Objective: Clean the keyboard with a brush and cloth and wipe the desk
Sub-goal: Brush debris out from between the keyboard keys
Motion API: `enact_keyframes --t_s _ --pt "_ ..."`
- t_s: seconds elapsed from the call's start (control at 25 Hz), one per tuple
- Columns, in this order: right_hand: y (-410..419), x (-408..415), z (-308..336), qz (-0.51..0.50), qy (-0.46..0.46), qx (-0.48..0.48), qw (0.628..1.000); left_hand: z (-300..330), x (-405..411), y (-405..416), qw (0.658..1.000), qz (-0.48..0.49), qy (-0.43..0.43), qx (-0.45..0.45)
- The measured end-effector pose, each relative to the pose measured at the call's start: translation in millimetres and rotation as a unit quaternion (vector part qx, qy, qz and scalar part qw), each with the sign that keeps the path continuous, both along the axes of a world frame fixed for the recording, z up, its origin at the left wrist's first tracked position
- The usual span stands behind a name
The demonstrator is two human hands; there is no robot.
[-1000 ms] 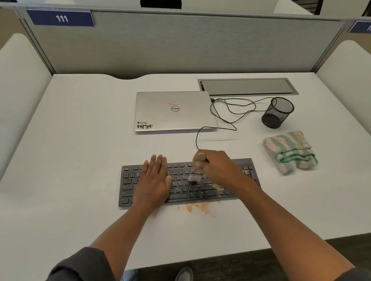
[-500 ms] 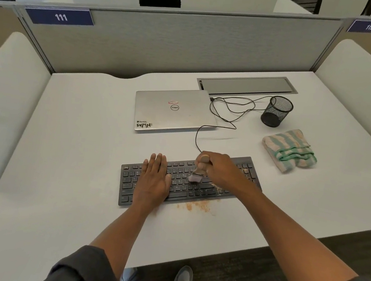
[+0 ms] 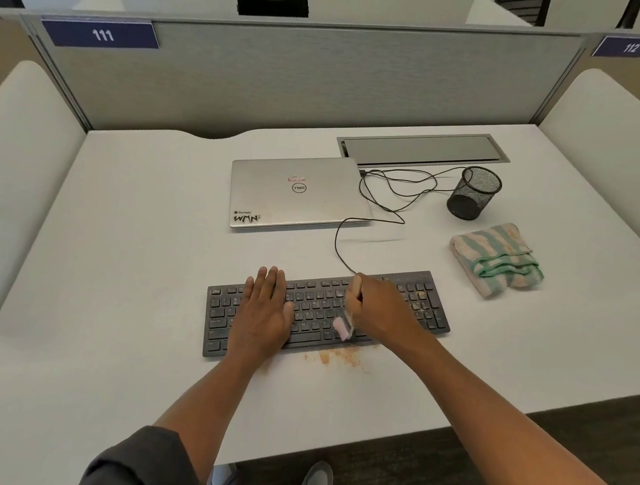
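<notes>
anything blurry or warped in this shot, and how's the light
Head view: wide-angle lens bows the partition and desk edges outward; brush head in the right hand is smeared by motion, while the left hand, keyboard and cloth stay sharp; light is soft and even, shadows faint, no harsh glare.

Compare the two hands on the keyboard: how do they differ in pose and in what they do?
The left hand lies flat with straight fingers on the left part of the keyboard, while the right hand is curled. The left hand holds nothing; the right hand grips a brush whose pink bristles point down at the keys. Orange crumbs lie on the desk nearer the right hand. Both hands are over the keyboard.
</notes>
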State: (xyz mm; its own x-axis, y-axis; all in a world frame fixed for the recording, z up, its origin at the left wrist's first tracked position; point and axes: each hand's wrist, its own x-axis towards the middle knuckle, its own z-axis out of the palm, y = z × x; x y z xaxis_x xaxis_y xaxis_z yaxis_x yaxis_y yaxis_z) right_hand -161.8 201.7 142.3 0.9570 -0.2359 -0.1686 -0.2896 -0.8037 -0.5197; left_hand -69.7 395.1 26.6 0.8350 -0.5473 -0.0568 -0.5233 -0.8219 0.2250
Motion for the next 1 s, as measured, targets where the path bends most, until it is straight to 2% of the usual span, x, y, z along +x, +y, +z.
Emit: enact_keyframes --t_s 0.12,0.24,0.32,0.52,0.64,0.76,0.88,1.0 --pt "-2.4 -1.7 1.7 0.005 0.040 -0.019 0.999 0.1 -0.1 -0.2 1.000 0.000 -0.006 -0.004" --pt "-6.1 0.9 5.7 -0.045 -0.038 0.054 0.997 -0.7 0.6 -1.1 1.000 0.001 -0.007 -0.011" --pt "-4.3 2.4 3.6 -0.053 -0.067 0.070 0.994 -1.0 0.1 -0.2 1.000 0.001 -0.006 -0.008" --pt "-3.1 0.4 1.2 -0.035 0.023 -0.013 0.999 0.2 -0.6 0.2 1.000 0.001 -0.004 -0.002" --pt "-7.2 -1.2 5.8 -0.067 -0.023 0.041 0.997 -0.4 -1.0 0.0 1.000 0.000 -0.005 0.000" --pt "-2.1 -3.5 0.5 -0.030 -0.060 0.100 0.993 -1.0 -0.3 0.2 1.000 0.001 -0.005 0.001" --pt "5.5 -7.6 -2.4 0.021 -0.024 0.135 0.990 -1.0 -0.4 -0.2 1.000 0.000 -0.006 0.001" --pt "-3.9 -5.8 0.0 0.031 0.009 0.123 0.992 -2.5 0.1 -0.5 1.000 0.000 -0.004 0.003"
